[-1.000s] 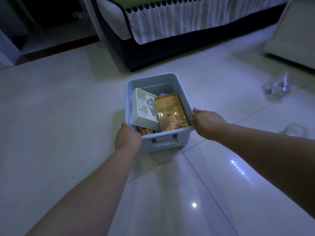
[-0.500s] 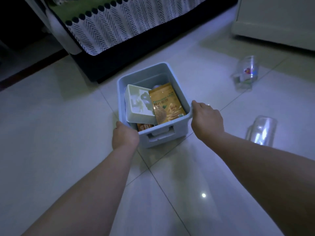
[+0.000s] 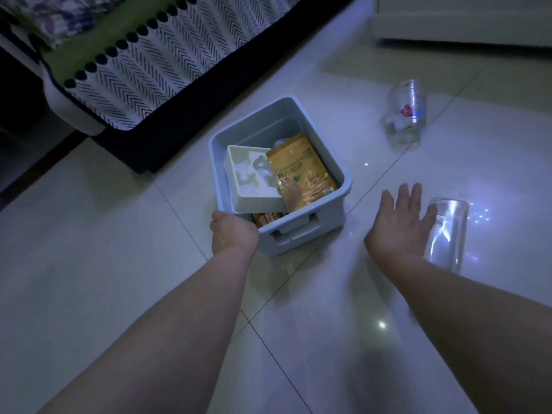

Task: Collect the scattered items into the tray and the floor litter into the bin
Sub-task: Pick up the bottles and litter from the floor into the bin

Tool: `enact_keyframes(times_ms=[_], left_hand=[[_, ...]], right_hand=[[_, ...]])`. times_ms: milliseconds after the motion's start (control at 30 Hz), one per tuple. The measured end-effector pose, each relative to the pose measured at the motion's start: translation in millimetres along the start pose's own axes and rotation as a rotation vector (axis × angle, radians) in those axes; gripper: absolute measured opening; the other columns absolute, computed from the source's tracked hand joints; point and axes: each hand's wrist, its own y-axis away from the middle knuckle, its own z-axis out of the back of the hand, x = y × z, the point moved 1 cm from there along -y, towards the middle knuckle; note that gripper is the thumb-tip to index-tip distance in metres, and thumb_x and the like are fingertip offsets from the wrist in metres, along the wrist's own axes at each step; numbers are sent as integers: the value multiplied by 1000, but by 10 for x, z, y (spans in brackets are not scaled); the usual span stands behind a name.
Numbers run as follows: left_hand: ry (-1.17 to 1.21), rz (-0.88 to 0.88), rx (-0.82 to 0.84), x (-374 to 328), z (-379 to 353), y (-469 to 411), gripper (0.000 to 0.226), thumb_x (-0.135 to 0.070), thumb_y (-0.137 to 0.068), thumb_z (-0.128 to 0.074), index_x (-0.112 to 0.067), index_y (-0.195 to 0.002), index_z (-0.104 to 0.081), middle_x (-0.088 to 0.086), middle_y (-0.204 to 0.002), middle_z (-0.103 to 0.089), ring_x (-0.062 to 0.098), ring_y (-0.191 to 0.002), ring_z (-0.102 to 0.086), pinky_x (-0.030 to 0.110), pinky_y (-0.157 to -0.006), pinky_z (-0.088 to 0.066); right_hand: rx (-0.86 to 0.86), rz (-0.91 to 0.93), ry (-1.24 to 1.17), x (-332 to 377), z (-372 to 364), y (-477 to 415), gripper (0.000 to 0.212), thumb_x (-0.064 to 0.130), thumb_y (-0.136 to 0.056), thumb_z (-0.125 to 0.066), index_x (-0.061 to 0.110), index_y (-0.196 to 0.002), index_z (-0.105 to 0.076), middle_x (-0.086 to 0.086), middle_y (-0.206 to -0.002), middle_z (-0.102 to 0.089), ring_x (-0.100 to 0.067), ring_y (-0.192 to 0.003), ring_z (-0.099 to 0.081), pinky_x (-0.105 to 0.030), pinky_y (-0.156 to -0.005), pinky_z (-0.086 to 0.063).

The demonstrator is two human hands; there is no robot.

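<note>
The pale tiled floor [image 3: 104, 264] carried a grey tray [image 3: 340, 186]. Well apart to its right lay a clear glass [image 3: 448, 234] and a flowered jar [image 3: 406, 115].

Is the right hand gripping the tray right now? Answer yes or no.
No, the right hand is spread open off the tray, reaching toward the clear glass lying on the floor.

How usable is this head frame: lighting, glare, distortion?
Head view: dim, bluish light; point glare on the glossy floor and sparkles beside the clear glass; wide-angle bending at the edges; the bin and both hands stay legible.
</note>
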Motion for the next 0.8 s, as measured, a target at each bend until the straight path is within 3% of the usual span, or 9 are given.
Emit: enact_keyframes(times_ms=[167,333,433,600,800], left_hand=[[-7,-68,-52,56,-103,-103,42,-10,-93,-43,3,-132,-33,22,-133,-46,43,-115,-53,45,-88,-45],[16,-107,-28,-20,-67,-178,44,-10,-93,-45,2,-134,-32,22,-138,-42,43,-120,-49,47,-91,-44],[31,-135,7,-32,-43,-214,48,-11,-92,-48,0,-136,-31,21,-139,-41,43,-121,-49,45,-91,-44],[55,-165,49,-13,-12,-295,50,-10,-92,-49,0,-137,-30,19,-138,-41,42,-119,-50,45,-89,-44],[50,-173,120,-77,44,-394,52,-11,-90,-53,-2,-136,-29,18,-137,-41,40,-119,-51,43,-86,-45]], right_hand=[[46,-279,3,-431,-54,-7,70,12,-90,-45,8,-150,-9,-20,-158,6,-43,-145,4,-53,-116,-10],[71,-430,-71,-562,-168,124,81,14,-89,-53,14,-152,-2,-19,-158,1,-40,-135,-28,-51,-102,-35],[82,-413,-92,-524,-116,134,91,15,-85,-61,11,-151,1,-18,-157,-2,-37,-131,-33,-50,-101,-36],[-50,-310,-105,-320,174,56,96,25,-79,-68,3,-149,-5,-19,-153,-16,-40,-129,-36,-46,-99,-39],[-299,-253,-336,41,780,-77,81,29,-77,-64,5,-142,-23,-19,-142,-32,-42,-120,-44,-45,-93,-41]])
